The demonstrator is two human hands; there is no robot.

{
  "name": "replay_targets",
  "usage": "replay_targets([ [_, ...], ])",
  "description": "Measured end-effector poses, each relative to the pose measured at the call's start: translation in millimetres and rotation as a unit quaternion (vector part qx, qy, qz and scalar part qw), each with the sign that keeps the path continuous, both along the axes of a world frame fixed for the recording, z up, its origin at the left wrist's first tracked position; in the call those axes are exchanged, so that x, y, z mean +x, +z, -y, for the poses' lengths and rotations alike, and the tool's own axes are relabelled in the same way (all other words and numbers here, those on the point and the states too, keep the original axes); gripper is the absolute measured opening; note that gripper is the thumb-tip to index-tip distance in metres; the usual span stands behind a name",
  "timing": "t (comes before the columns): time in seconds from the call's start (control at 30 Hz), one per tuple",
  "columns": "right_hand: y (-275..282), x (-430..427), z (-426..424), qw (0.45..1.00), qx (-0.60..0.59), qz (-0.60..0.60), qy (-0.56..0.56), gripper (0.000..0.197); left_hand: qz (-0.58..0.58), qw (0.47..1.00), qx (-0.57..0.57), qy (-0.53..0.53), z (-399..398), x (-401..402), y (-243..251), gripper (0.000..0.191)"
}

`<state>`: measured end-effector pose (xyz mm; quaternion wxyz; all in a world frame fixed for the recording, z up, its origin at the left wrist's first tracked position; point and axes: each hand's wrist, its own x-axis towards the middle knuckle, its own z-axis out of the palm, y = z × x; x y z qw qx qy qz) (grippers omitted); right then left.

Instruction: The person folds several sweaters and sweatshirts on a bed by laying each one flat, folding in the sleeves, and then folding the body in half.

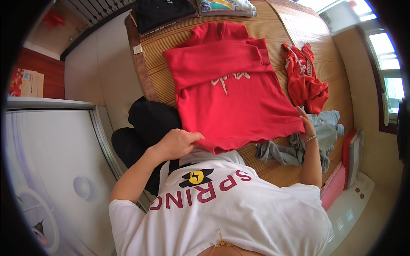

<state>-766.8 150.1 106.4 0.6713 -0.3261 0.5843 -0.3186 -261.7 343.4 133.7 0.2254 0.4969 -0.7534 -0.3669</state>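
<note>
A red hooded sweatshirt (230, 105) lies front up on a woven bamboo mat (269, 28), its hood end away from me. One sleeve is folded across the chest, partly over white lettering. My left hand (182, 144) pinches the near left corner of the hem, close to my lap. At the hem's right corner, my right hand (307, 125) holds the fabric, with a bracelet at the wrist. The hem between both hands is slightly raised and wavy.
A crumpled orange-red garment (306, 80) lies at right, beside grey and light-blue clothes (320, 128) near my right forearm. Folded dark clothes (165, 14) and a folded white printed garment (227, 6) sit at the far edge. A white cabinet (57, 160) stands left.
</note>
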Motion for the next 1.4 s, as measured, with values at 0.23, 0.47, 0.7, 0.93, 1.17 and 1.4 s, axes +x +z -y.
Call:
replay_targets([
  [0.23, -2.6, 30.7, 170.2, 0.951, -0.076, 0.296, 0.045, 0.033, -0.328, 0.849, 0.137, 0.392, 113.2, 59.4, -19.4, 0.030],
  [0.47, -78.0, 176.8, 288.5, 0.996, -0.022, 0.071, 0.040, 0.021, -0.359, 0.824, 0.194, 0.394, 227.9, 114.8, -149.1, 0.025],
  [0.7, -77.6, 194.5, 302.1, 0.986, -0.104, 0.108, 0.077, 0.025, -0.319, 0.780, 0.189, 0.504, 224.9, 126.7, -151.7, 0.022],
  [0.93, -98.8, 258.6, 204.6, 0.530, -0.573, -0.508, 0.364, 0.054, 0.232, 0.936, -0.183, 0.194, 221.6, 22.7, -115.7, 0.056],
  [1.17, -139.8, 252.8, 211.8, 0.527, -0.498, -0.603, 0.333, 0.054, 0.305, 0.915, -0.162, 0.210, 220.7, 55.8, -164.7, 0.059],
  [1.4, -114.8, 282.5, 201.1, 0.596, -0.580, -0.464, 0.304, 0.041, 0.220, 0.955, -0.174, 0.098, 153.3, 5.2, -115.5, 0.035],
])
